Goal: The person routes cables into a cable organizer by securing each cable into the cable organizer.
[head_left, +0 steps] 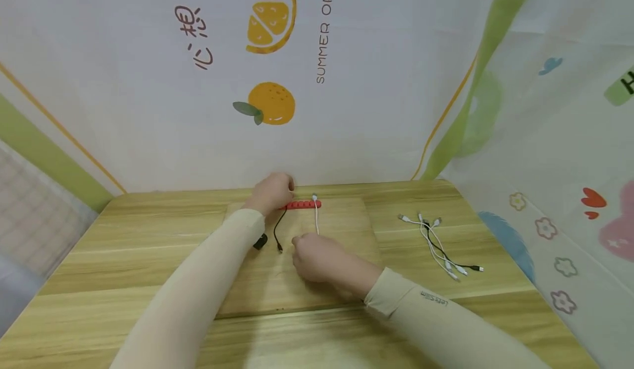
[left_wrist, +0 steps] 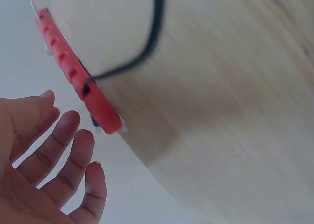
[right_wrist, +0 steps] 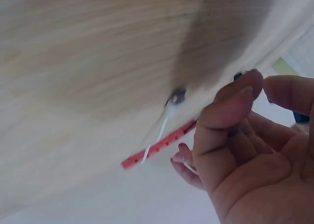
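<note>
The left hand (head_left: 272,193), relaxed and empty, is beside the red strip (head_left: 302,204) — crossed by a black cable (head_left: 277,230) and a white cable (head_left: 317,220) — at the wooden board's (head_left: 349,223) far edge, the right hand (head_left: 317,256), loosely curled, also empty, near the white one's plug (right_wrist: 177,97)

Your red slotted strip (head_left: 303,204), with a black cable (head_left: 275,229) and a white cable (head_left: 317,219)
You see it lying crosswise just below frame centre, black slotted near its left end, white crossing near its right.
</note>
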A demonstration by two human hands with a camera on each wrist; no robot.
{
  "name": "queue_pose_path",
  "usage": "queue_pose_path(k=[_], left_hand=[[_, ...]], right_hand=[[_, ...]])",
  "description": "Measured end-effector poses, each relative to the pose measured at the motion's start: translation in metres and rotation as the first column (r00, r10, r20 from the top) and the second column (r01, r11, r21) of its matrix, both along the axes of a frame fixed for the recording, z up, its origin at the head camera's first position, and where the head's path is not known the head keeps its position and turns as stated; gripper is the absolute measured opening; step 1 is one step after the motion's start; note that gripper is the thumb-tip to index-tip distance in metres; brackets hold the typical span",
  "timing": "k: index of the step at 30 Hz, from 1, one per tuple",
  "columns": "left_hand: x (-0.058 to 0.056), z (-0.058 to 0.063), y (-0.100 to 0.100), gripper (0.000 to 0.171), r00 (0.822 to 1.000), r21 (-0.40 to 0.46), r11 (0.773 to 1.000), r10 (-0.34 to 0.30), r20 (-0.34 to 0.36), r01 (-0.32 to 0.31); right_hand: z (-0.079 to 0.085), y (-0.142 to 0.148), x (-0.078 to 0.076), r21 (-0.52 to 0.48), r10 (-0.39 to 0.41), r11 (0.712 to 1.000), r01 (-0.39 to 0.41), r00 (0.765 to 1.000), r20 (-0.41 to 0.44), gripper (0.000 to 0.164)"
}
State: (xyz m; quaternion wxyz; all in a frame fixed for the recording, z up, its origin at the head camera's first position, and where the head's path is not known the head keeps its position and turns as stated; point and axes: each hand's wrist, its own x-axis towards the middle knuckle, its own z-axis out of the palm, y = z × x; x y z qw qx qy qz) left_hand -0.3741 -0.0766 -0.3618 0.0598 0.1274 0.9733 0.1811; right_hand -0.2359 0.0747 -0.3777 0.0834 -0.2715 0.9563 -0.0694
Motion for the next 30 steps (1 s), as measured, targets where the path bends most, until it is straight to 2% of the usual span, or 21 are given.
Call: queue_pose_path(k=[5, 10, 14, 17, 21, 26, 30], left_hand=[[0.006, 0.005, 0.008, 0.017, 0.998, -0.003, 0.999, -0.052, -0.031, 0.052], [0.012, 0.009, 0.016, 0.019, 0.996, 0.021, 0.997, -0.071, -0.049, 0.072], [0.017, 0.011, 0.021, 0.021, 0.995, 0.038, 0.995, -0.086, -0.042, 0.088], [0.020, 0.011, 0.023, 0.019, 0.995, 0.047, 0.994, -0.096, -0.037, 0.098], [0.024, 0.006, 0.025, 0.013, 0.995, 0.040, 0.994, -0.098, 0.001, 0.098], [0.031, -0.003, 0.031, 0.035, 0.984, 0.007, 0.989, -0.149, 0.094, 0.149], [0.037, -0.006, 0.039, 0.043, 0.985, 0.000, 0.990, -0.141, 0.098, 0.142]], right_hand=[[0.007, 0.030, 0.002, -0.128, -0.060, 0.990, 0.062, 0.998, 0.022, 0.015], [0.011, 0.060, 0.002, -0.191, -0.125, 0.972, 0.134, 0.991, 0.056, 0.020], [0.011, 0.083, 0.003, -0.204, -0.174, 0.962, 0.182, 0.983, 0.057, 0.016], [0.011, 0.101, 0.004, -0.195, -0.212, 0.958, 0.212, 0.977, 0.021, 0.012], [0.011, 0.122, 0.004, -0.187, -0.239, 0.954, 0.236, 0.971, 0.007, 0.012], [0.008, 0.135, 0.005, -0.173, -0.246, 0.954, 0.244, 0.969, 0.013, 0.012], [0.006, 0.138, 0.007, -0.172, -0.257, 0.951, 0.257, 0.966, 0.022, 0.010]])
